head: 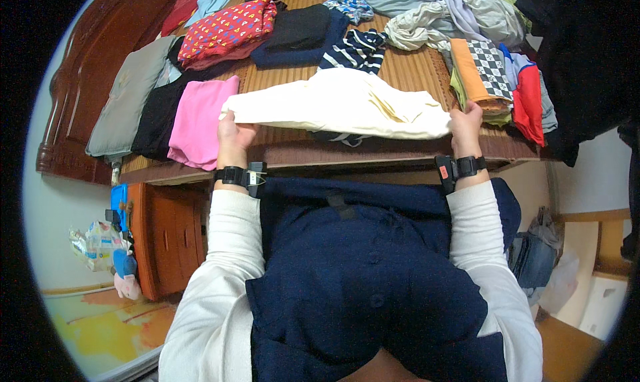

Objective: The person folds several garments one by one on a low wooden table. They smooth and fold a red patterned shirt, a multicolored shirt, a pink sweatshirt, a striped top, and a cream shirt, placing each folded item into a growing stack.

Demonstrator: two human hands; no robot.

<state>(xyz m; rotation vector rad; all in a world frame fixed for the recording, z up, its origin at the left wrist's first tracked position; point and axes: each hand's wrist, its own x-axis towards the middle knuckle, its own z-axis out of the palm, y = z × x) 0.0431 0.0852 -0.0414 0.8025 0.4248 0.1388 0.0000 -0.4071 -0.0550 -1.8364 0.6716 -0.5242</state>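
Observation:
A cream-white cloth garment [330, 104] is stretched sideways in front of me, above the near edge of the bed. My left hand [237, 132] grips its left end, beside a folded pink garment [202, 122]. Its right end is pinched in my right hand [466, 124], close to a stack topped by an orange and checkered folded cloth [482, 77]. Behind the white garment lies a navy and white striped garment [355, 52], partly covered by it. Both wrists wear black straps with small boxes.
Folded grey [132, 97] and black clothes [160, 114], a red patterned bundle [227, 32] and dark folded clothes [300, 29] lie on the left and middle. Loose pale clothes [425, 24] are heaped at the back right. A wooden headboard [100, 57] borders the left; a drawer cabinet [172, 237] stands below.

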